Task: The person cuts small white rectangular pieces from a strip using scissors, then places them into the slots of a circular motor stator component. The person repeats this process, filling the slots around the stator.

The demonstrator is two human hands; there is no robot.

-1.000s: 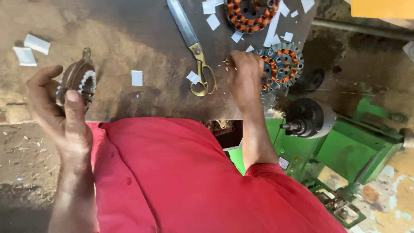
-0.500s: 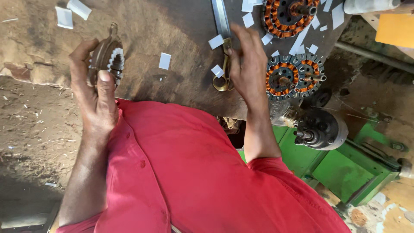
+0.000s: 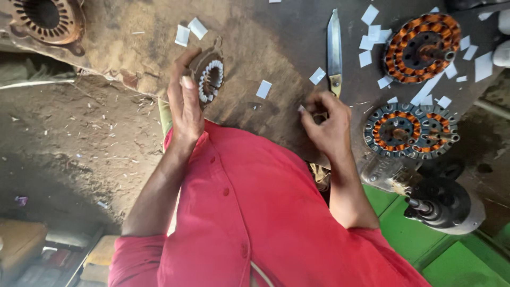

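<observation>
Head view: left hand (image 3: 186,109) is closed around a small stator (image 3: 210,79), thumb across its near side, fingers wrapped behind. The stator has a ring of white slot liners and is held up over the near-left part of the workbench (image 3: 276,32). Same hold as half a second ago, no change in grip.

Right hand (image 3: 326,125) has changed. Half a second ago it lay over the handle end of the scissors (image 3: 334,50). Now it is off them, pulled nearer to the body at the bench edge, just near of the handles. Its fingers are curled and the tips pinched together; cannot tell if a paper slip sits between them. The scissors lie flat on the bench with blades pointing far, nothing touching them.

Judgement: scissors are not in use at this moment, and the stator is the only thing clearly in hand.

Around them:
- white paper slips (image 3: 264,89) scattered on the bench, one between the two hands
- a copper-wound stator (image 3: 422,48) far right
- another wound stator (image 3: 409,130) just right of the right hand
- an empty rusty housing (image 3: 45,18) far left
- a dark motor (image 3: 443,204) on a green machine (image 3: 457,255) near right
</observation>
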